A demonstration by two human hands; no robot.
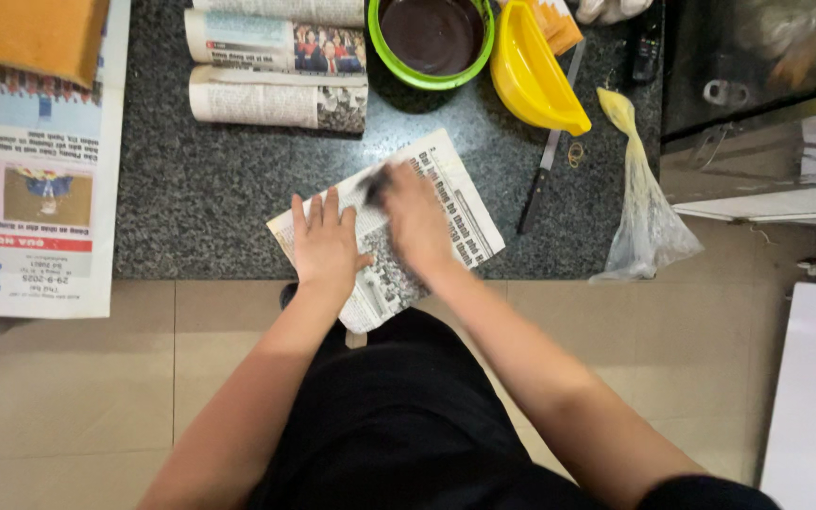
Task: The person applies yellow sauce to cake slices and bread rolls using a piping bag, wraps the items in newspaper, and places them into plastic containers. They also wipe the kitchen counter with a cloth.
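A folded sheet of newspaper [460, 203] lies on the dark speckled counter [200, 189] near its front edge. My left hand [325, 244] presses flat on the sheet's left part, fingers spread. My right hand [415, 215] is blurred over the sheet's middle, with a dark smear or small dark thing at its fingertips; I cannot tell what it is. A green bowl [384, 47] of dark brown paste stands at the back of the counter.
Rolled newspapers [276, 71] lie at the back left. A yellow scoop [533, 76], a knife [545, 170] and a clear plastic bag [649, 212] are at the right. More newspaper [35, 189] covers the left; tiled floor below.
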